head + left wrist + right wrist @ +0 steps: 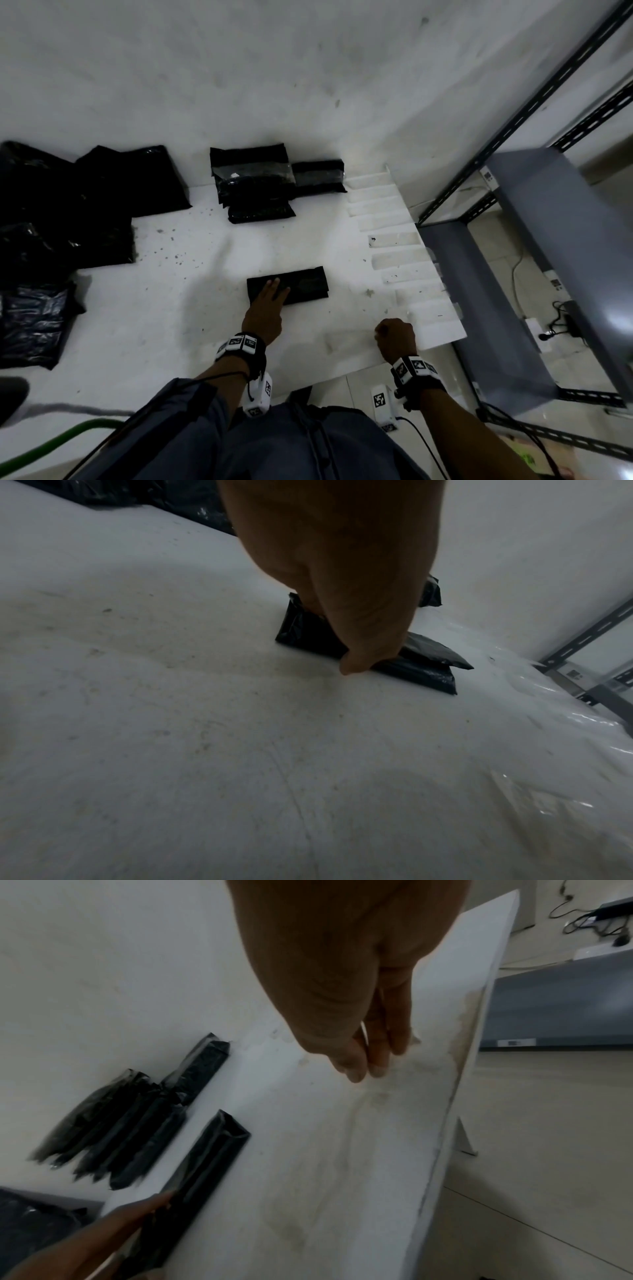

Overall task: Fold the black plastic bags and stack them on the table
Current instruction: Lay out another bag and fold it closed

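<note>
A folded black bag [301, 283] lies flat on the white table [164, 308], just in front of me. My left hand [274, 289] presses on its left end with straight fingers; in the left wrist view the left hand [356, 631] covers the middle of this folded bag [431, 656]. My right hand [394, 337] hangs over the table's near right part, fingers loosely bent down and holding nothing; its fingertips [356, 1073] hover close to the surface. A stack of folded bags [255, 183] sits at the back by the wall.
A heap of unfolded black bags [61, 219] covers the table's left side. A white ribbed foam strip [400, 260] runs along the right edge. Beyond it stands a grey metal shelf rack [534, 219] with cables on the floor.
</note>
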